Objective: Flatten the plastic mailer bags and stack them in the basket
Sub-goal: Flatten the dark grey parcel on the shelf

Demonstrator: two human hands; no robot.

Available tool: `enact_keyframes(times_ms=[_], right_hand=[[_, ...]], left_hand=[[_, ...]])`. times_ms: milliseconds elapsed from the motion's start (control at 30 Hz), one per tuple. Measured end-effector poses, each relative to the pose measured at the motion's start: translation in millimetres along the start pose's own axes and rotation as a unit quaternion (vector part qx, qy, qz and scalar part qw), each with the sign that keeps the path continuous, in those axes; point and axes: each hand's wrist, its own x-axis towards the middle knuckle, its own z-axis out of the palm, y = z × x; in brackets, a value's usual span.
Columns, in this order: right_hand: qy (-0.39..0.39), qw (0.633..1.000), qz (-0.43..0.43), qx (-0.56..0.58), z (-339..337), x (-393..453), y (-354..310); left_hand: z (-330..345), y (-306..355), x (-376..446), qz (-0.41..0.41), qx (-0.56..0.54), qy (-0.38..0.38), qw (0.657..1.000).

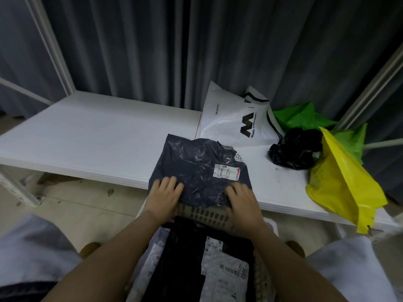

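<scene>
Both hands, left [164, 194] & right [241, 200], press flat on the navy bag [196, 164] at the tabletop [98, 136] edge, couple bags already in basket [205, 213], approx 5 left.

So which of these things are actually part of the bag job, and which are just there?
Part of the job:
- dark mailer bag, pressed flat by the left hand and right hand
- basket, with bags already in it
- white bag, green bag, crumpled black bag and yellow bag, waiting

Just there:
- white table
- grey curtain
</scene>
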Motion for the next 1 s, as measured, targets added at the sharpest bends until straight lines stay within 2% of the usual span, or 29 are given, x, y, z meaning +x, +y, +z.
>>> enact_keyframes(times_ms=[200, 533, 767, 900, 1000], right_hand=[[-0.004, 0.999, 0.003, -0.034, -27, 7, -4], [-0.039, 0.999, 0.021, -0.007, -44, -10, -4], [-0.127, 0.991, 0.021, -0.022, -37, -24, 0], [-0.202, 0.979, 0.021, -0.017, -29, -30, -1], [-0.233, 0.972, 0.031, 0.02, -22, -37, 1]], left_hand=[[-25, 5, -7, -0.05, -0.007, -0.055, 0.997], [-28, -1, -21, -0.071, -0.01, -0.127, 0.989], [-22, -10, -26, -0.044, 0.005, -0.153, 0.987], [-17, -17, -33, 0.0, -0.01, -0.235, 0.972], [-11, -18, -41, 0.003, -0.052, -0.282, 0.958]])
